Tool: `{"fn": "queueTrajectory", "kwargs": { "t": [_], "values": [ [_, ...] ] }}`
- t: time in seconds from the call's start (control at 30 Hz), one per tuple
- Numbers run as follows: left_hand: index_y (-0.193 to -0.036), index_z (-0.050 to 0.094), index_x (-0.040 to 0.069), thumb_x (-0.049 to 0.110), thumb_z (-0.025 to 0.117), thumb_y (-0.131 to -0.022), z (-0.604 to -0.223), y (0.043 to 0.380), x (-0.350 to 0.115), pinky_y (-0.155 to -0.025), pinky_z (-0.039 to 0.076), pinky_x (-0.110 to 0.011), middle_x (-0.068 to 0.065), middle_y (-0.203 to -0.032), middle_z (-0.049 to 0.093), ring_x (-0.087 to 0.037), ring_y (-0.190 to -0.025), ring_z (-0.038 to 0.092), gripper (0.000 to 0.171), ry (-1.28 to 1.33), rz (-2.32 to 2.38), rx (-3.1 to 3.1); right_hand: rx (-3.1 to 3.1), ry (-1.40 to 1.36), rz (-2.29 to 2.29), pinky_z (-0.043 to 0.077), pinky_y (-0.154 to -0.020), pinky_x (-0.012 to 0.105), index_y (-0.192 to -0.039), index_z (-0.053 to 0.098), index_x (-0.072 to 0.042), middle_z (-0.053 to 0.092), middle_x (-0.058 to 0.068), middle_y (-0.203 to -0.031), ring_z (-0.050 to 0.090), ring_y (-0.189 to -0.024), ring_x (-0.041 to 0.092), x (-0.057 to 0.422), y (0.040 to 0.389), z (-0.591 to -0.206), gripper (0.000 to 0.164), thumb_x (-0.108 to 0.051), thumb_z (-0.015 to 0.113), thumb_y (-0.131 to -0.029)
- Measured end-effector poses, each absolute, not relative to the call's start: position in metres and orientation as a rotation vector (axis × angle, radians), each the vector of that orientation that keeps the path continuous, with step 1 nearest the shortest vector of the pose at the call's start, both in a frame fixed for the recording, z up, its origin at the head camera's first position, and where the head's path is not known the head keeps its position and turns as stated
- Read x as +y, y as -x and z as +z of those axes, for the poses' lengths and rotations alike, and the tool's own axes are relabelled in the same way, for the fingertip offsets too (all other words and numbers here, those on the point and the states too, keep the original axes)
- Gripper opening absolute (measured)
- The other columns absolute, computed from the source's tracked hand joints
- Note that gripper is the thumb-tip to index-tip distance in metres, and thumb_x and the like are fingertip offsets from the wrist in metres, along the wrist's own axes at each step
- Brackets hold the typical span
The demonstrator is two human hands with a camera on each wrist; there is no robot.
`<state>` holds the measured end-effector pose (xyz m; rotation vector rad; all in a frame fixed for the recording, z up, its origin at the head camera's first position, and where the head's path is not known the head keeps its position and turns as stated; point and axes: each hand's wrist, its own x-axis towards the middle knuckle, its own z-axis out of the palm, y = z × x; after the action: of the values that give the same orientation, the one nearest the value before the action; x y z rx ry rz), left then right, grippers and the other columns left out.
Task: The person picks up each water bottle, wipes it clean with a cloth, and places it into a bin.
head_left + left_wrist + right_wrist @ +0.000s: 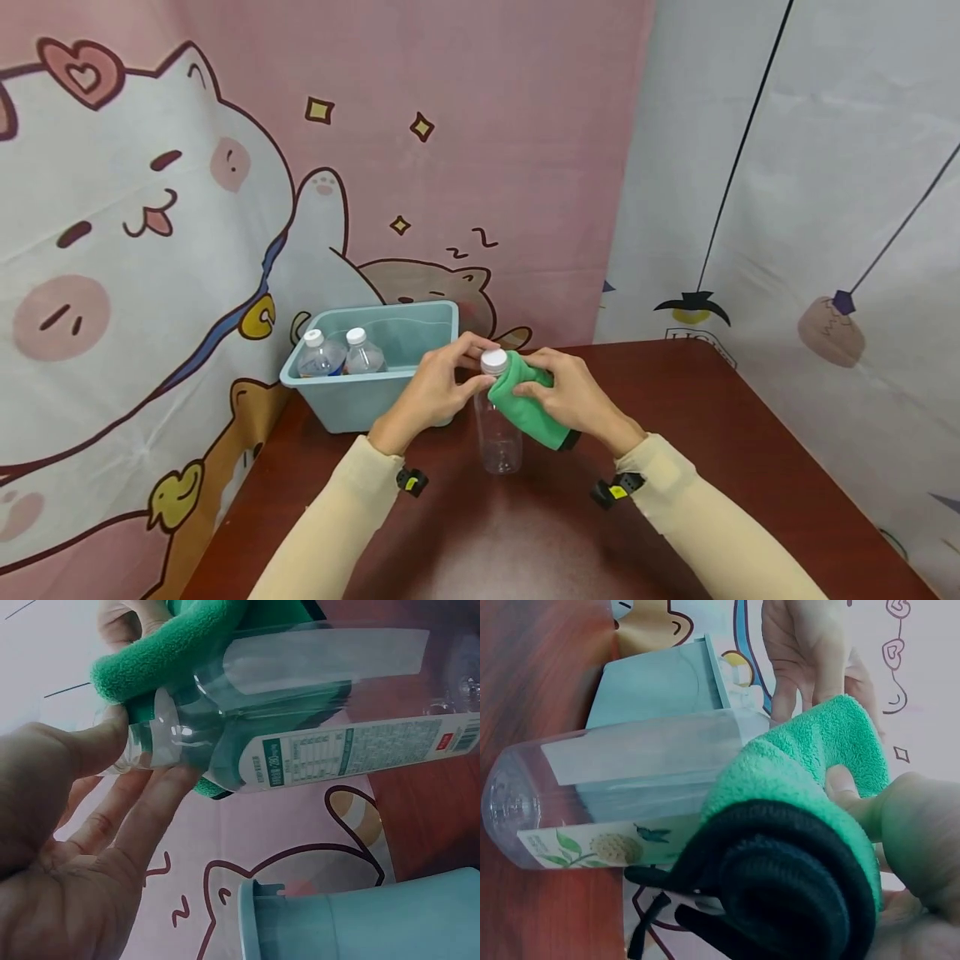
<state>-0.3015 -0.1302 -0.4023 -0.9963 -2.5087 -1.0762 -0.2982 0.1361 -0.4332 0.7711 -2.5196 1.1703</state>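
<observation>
A clear plastic bottle [501,446] with a white cap [494,360] stands upright on the table. My left hand [433,385] pinches it at the neck, just below the cap. The left wrist view shows its printed label [360,754]; leaf and flower artwork [604,849] shows in the right wrist view. My right hand [576,398] grips a folded green fluffy cloth [528,410] with a dark edge, thumb on top. The cloth lies against the bottle's neck and shoulder, hiding part of them.
Behind and left of the bottle stands a light blue bin [375,400], holding two clear capped bottles [364,354]. The dark red-brown table [675,450] extends to the right. Cartoon-printed cloth [480,125] hangs behind the table.
</observation>
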Motion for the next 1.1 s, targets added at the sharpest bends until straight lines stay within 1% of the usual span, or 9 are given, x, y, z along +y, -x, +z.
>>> {"fn": "queueTrajectory", "kwargs": {
  "t": [0.1,0.27,0.4,0.53,0.7,0.77,0.83,0.9,1.1],
  "values": [
    [-0.149,0.067,0.015,0.016,0.085,-0.109,-0.402,0.302,-0.129,-0.108,0.069,-0.048,-0.009,-0.135,0.08,-0.028,-0.122,0.085,0.044,1.014,-1.059,-2.511,-2.523,-0.769,1.172,0.062,-0.081,0.029,-0.143,0.083,-0.008,0.084,0.008,-0.122,0.074,-0.098,0.015,0.141,0.299,-0.433,0.043,-0.019,0.092,-0.103],
    [-0.151,0.065,0.013,0.012,0.083,-0.11,-0.399,0.299,-0.127,-0.101,0.07,-0.046,-0.01,-0.138,0.079,-0.028,-0.123,0.083,0.044,1.018,-1.111,-2.524,-2.521,-0.759,1.161,0.064,-0.084,0.03,-0.145,0.083,-0.01,0.085,0.008,-0.13,0.078,-0.103,0.017,0.151,0.3,-0.43,0.044,-0.02,0.093,-0.103],
    [-0.15,0.065,0.013,0.012,0.081,-0.109,-0.401,0.298,-0.122,-0.1,0.07,-0.047,-0.009,-0.137,0.079,-0.028,-0.121,0.082,0.045,0.999,-1.157,-2.514,-2.512,-0.741,1.158,0.065,-0.085,0.032,-0.146,0.082,-0.01,0.085,0.009,-0.132,0.079,-0.105,0.019,0.16,0.299,-0.429,0.044,-0.019,0.092,-0.103],
    [-0.147,0.065,0.011,0.015,0.088,-0.106,-0.406,0.297,-0.114,-0.098,0.071,-0.047,-0.011,-0.136,0.078,-0.028,-0.116,0.082,0.047,0.978,-1.143,-2.482,-2.505,-0.724,1.147,0.066,-0.089,0.036,-0.147,0.081,-0.009,0.085,0.011,-0.134,0.082,-0.11,0.024,0.167,0.298,-0.429,0.045,-0.015,0.091,-0.103],
    [-0.14,0.068,0.012,0.021,0.096,-0.1,-0.409,0.296,-0.105,-0.094,0.072,-0.038,-0.014,-0.126,0.07,-0.027,-0.112,0.081,0.049,0.899,-1.114,-2.459,-2.503,-0.697,1.142,0.067,-0.096,0.043,-0.149,0.08,-0.009,0.084,0.011,-0.137,0.082,-0.119,0.028,0.174,0.298,-0.43,0.046,-0.014,0.09,-0.104],
    [-0.138,0.071,0.013,0.021,0.097,-0.099,-0.41,0.296,-0.104,-0.095,0.072,-0.036,-0.014,-0.122,0.066,-0.027,-0.111,0.08,0.047,0.871,-1.121,-2.452,-2.506,-0.683,1.154,0.067,-0.097,0.044,-0.149,0.08,-0.01,0.084,0.011,-0.138,0.082,-0.119,0.028,0.176,0.299,-0.43,0.045,-0.013,0.089,-0.105],
    [-0.138,0.073,0.014,0.019,0.097,-0.099,-0.41,0.297,-0.104,-0.097,0.072,-0.038,-0.014,-0.12,0.066,-0.029,-0.112,0.08,0.046,0.868,-1.144,-2.441,-2.509,-0.673,1.171,0.067,-0.095,0.042,-0.151,0.078,-0.01,0.084,0.011,-0.139,0.082,-0.117,0.028,0.178,0.3,-0.431,0.047,-0.013,0.088,-0.106],
    [-0.139,0.076,0.013,0.016,0.096,-0.099,-0.409,0.297,-0.106,-0.098,0.072,-0.042,-0.014,-0.122,0.068,-0.03,-0.114,0.081,0.046,0.885,-1.157,-2.435,-2.513,-0.666,1.182,0.067,-0.093,0.04,-0.154,0.077,-0.011,0.083,0.012,-0.141,0.082,-0.115,0.027,0.18,0.301,-0.433,0.048,-0.013,0.087,-0.107],
    [-0.146,0.079,0.016,0.013,0.095,-0.098,-0.4,0.297,-0.118,-0.099,0.066,-0.042,-0.006,-0.13,0.081,-0.024,-0.118,0.08,0.05,0.951,-1.088,-2.459,-2.504,-0.692,1.212,0.066,-0.093,0.039,-0.16,0.073,-0.017,0.08,0.013,-0.151,0.082,-0.12,0.027,0.179,0.306,-0.435,0.054,-0.013,0.086,-0.107]
  ]
}}
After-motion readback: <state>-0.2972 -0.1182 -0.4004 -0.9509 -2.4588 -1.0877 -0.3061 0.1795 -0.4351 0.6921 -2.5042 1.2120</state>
